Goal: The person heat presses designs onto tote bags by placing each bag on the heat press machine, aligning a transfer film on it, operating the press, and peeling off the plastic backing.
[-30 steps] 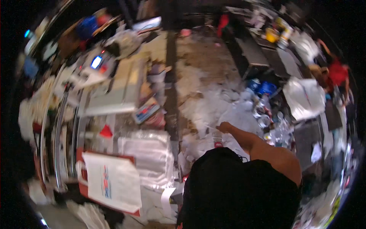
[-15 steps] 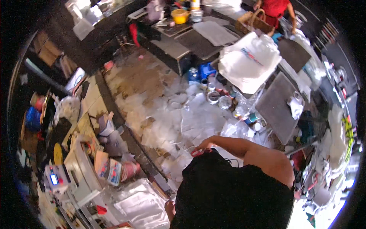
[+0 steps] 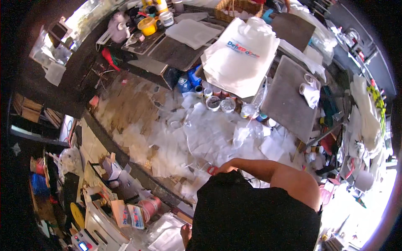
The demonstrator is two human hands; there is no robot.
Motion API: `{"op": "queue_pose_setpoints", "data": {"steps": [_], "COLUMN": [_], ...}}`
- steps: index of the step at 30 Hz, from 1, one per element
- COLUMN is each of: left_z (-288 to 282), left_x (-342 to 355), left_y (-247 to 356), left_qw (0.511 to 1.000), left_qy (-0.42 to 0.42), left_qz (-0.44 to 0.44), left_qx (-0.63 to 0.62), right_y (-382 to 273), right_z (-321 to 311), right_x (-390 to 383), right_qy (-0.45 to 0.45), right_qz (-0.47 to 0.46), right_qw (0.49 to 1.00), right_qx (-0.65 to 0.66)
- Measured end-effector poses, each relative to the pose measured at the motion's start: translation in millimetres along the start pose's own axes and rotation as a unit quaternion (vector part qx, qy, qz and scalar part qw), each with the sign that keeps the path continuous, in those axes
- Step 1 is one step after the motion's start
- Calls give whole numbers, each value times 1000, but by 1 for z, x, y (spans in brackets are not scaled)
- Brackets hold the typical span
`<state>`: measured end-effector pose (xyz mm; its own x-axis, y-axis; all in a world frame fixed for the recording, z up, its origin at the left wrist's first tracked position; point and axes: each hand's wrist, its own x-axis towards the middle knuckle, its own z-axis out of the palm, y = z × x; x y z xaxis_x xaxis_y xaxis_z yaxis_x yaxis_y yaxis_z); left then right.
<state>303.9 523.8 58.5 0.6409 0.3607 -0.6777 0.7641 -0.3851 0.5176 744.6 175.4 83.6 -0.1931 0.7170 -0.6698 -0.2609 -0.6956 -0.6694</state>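
Observation:
My right hand (image 3: 225, 168) has its fingers curled on a small red object (image 3: 212, 170) at waist height, at the front edge of my black shirt (image 3: 255, 209). My left hand (image 3: 186, 231) shows only partly at the left side of my body, fingers curled; what they hold, if anything, is hidden. Beside it lie white sheets (image 3: 165, 240). Below and beyond my hands, the floor (image 3: 121, 100) is littered with thin white scraps (image 3: 201, 134).
Ahead, platforms carry stacked white printed bags (image 3: 234, 71), dark boards (image 3: 284, 102) and a yellow tub (image 3: 147, 27), with several jars (image 3: 228, 104) beside them. A worktable with a control box (image 3: 81, 242) stands at left. Another person's arm (image 3: 287, 5) shows behind a basket (image 3: 226, 10).
My view has turned to the right, bringing the platforms and bags toward the centre. My right arm has drawn in to my body with the red object, and my left hand has appeared.

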Motion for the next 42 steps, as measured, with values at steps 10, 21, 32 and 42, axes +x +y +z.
{"op": "queue_pose_setpoints", "data": {"steps": [10,21,32,42], "left_z": [0,21,57,57], "left_x": [49,46,6,-15], "left_y": [-11,-47,-51,-13], "left_qw": [994,722,1000,995], "left_qy": [-45,-134,-20,67], "left_qz": [83,-66,-14,42], "left_qx": [-52,-675,-13,-67], "right_y": [6,-27,-10,5], "right_z": [0,-7,-15,-27], "right_x": [0,-14,1,32], "right_qy": [8,-25,-11,-54], "right_qz": [-4,33,-11,24], "right_qw": [988,996,1000,998], "right_qx": [151,82,-21,8]}}
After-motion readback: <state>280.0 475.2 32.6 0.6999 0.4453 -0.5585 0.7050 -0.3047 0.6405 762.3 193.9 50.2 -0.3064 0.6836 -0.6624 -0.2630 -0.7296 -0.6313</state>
